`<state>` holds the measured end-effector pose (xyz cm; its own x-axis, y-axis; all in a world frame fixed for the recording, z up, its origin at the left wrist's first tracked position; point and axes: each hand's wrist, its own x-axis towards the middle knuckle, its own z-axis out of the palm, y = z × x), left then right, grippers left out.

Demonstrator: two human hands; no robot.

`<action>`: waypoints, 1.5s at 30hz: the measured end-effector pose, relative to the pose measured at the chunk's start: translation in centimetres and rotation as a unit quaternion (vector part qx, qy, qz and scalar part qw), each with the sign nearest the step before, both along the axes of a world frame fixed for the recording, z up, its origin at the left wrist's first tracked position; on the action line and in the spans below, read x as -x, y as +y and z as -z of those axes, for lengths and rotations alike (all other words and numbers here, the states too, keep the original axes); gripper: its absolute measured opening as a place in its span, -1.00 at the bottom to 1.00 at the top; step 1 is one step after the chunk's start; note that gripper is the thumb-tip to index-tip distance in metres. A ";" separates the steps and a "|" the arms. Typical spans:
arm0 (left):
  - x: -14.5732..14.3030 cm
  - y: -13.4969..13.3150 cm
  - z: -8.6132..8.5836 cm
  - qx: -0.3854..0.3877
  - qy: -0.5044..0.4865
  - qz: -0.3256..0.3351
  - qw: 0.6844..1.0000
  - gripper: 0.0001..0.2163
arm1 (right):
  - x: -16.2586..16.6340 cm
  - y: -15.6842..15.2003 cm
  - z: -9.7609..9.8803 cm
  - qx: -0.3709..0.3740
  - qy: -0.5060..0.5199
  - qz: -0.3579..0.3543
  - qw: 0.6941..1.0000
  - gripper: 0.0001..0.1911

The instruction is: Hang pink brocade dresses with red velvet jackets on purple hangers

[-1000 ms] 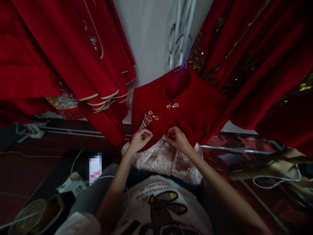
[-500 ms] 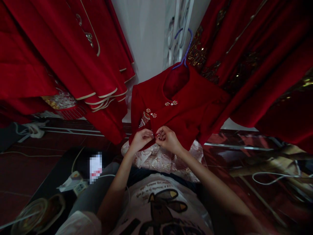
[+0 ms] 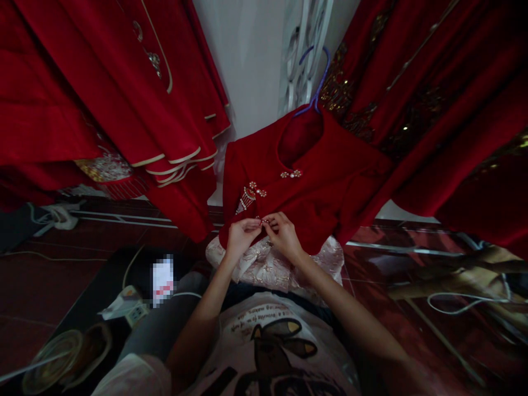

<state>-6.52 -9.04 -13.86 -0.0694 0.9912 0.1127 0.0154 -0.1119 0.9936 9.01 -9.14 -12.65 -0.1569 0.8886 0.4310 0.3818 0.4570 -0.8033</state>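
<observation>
A red jacket hangs from a purple hanger, its lower front drawn toward me. Beaded flower clasps run down its opening, and a beaded tassel ornament sits at its left side. Over the lower edge of the opening, my left hand pinches one side of a small beaded clasp. From the other side my right hand pinches the same clasp, thumb and fingertips together. The fingertips of both hands meet there and cover most of the clasp.
Red garments hang on the left, more with gold sequins on the right. Pale brocade fabric lies below the jacket. A power strip and a lidded plastic cup stand at lower left. Cables trail over the tiled floor.
Both hands have drawn together at the clasp; the fingertips, apart before, now meet. My right hand has turned slightly, hiding more of the beads. The view has shifted a little.
</observation>
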 end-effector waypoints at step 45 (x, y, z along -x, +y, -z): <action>0.3 -0.7 -0.8 -0.216 0.318 0.047 0.922 -0.92 | -3.1 1.2 -1.2 0.092 -0.054 -0.039 0.994 -0.84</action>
<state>-6.82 -9.76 -13.06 0.2298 0.8430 0.4863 0.5501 -0.5248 0.6497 12.08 -7.96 -11.42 -0.2655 0.9339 0.2395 0.4386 0.3382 -0.8326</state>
